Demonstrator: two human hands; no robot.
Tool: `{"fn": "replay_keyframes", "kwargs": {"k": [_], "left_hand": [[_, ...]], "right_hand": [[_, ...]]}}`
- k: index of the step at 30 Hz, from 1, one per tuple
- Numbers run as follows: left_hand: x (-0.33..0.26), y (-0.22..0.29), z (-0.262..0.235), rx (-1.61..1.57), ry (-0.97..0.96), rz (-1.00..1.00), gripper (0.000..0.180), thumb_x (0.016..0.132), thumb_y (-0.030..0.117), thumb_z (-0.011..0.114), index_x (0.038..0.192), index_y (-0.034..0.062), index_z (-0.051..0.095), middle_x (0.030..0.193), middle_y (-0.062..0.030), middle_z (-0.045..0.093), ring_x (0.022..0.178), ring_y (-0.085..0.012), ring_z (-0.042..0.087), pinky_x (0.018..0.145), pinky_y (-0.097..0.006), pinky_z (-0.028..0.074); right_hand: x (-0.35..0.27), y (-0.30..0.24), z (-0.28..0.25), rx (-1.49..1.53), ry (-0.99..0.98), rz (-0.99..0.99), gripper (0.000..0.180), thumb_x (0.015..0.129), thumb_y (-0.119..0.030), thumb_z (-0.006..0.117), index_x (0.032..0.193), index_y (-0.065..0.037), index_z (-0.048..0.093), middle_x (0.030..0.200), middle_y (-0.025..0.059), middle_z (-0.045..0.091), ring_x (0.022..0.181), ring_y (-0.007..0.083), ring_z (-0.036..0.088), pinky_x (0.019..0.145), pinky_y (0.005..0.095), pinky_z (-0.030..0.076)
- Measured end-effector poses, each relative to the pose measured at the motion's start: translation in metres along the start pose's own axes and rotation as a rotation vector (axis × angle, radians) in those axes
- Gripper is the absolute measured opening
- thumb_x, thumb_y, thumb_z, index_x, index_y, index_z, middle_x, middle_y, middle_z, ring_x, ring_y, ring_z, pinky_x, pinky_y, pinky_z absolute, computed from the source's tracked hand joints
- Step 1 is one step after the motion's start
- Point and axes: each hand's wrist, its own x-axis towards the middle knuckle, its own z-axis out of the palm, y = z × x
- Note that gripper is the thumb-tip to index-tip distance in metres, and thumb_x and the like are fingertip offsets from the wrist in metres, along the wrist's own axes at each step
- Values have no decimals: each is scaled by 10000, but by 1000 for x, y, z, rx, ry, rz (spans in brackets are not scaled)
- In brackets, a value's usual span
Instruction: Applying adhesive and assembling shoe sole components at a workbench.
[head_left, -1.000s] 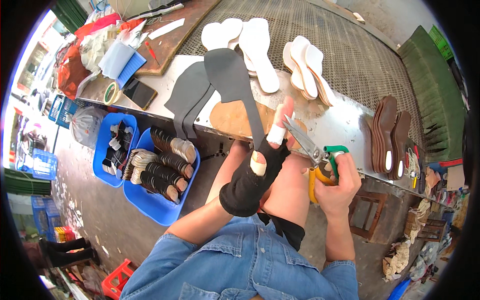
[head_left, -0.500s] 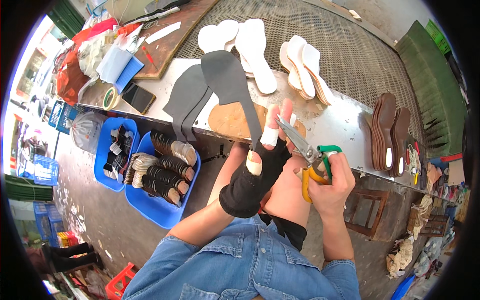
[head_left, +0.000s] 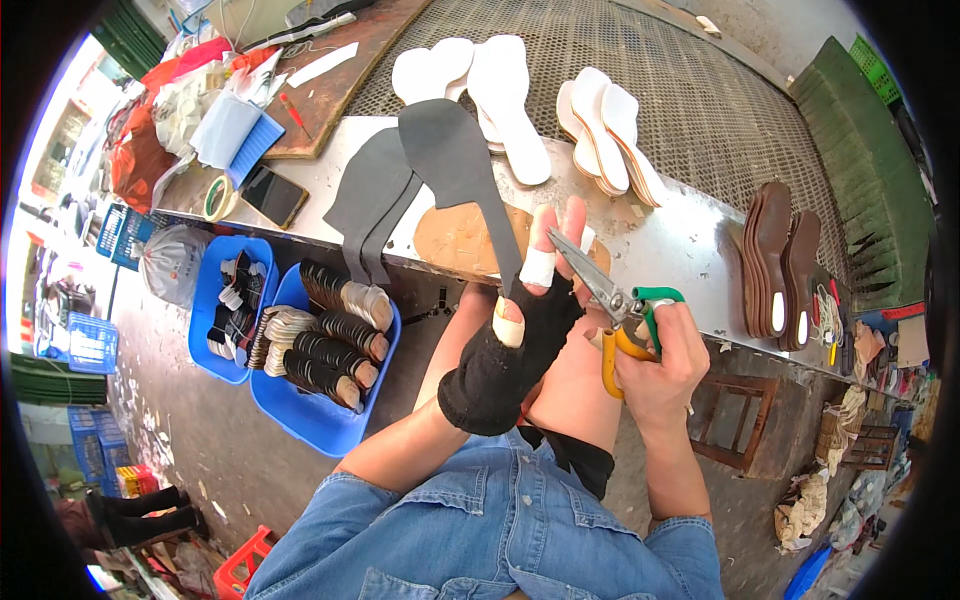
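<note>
My left hand (head_left: 515, 348), in a black fingerless glove with white tape on some fingertips, pinches the narrow lower end of a dark grey shoe-shaped sheet (head_left: 445, 145). The sheet's broad end lies over the bench. My right hand (head_left: 665, 368) grips scissors (head_left: 606, 290) with green and yellow handles. Their tips point up and left, close to the fingers of my left hand; the blades look nearly together. Beyond my left hand lies a tan board (head_left: 440, 235) at the bench edge. More dark grey pieces (head_left: 360, 185) lie overlapped to its left.
White insoles (head_left: 505, 100) sit in stacks at the back, with brown insoles (head_left: 765, 260) at the right. A phone (head_left: 273, 196) and a tape roll (head_left: 220, 198) lie on the metal bench (head_left: 690, 235). Blue tubs (head_left: 335, 435) with bundled parts stand below left.
Both hands hold nearly the same pose. The scissors and right hand have shifted very slightly left; the view has moved a little.
</note>
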Motion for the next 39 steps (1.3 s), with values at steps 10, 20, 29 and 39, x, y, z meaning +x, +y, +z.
{"fn": "replay_keyframes", "kwargs": {"k": [10,20,29,39], "left_hand": [[-1,12,-2,-40,61,-106,798,848,682,333,1470,251,81,1534,-57,44,1358,-212,189,1047,-357,228],[-5,9,-23,143,113,-225,708,883,489,476,1410,64,267,1446,-156,274,1289,-274,342,1017,-390,314],[1,-23,-14,641,304,-245,200,806,-3,620,1005,8,629,853,-31,632,817,-77,571,729,-222,457],[20,-53,16,870,144,49,321,735,-22,656,1037,85,667,770,-25,610,628,-82,506,575,-228,421]], "right_hand": [[0,8,-7,125,-30,223,320,615,-27,741,870,21,553,648,83,406,526,174,440,477,288,366],[5,143,-5,-395,-177,440,382,677,-294,721,894,2,615,839,191,612,810,383,587,705,457,453],[10,87,-29,1145,13,749,356,838,-22,513,1178,84,500,1126,195,578,1024,292,599,832,368,520],[-7,52,-25,1639,38,702,430,846,36,483,1271,65,427,1187,206,549,1102,291,564,849,374,535]]}}
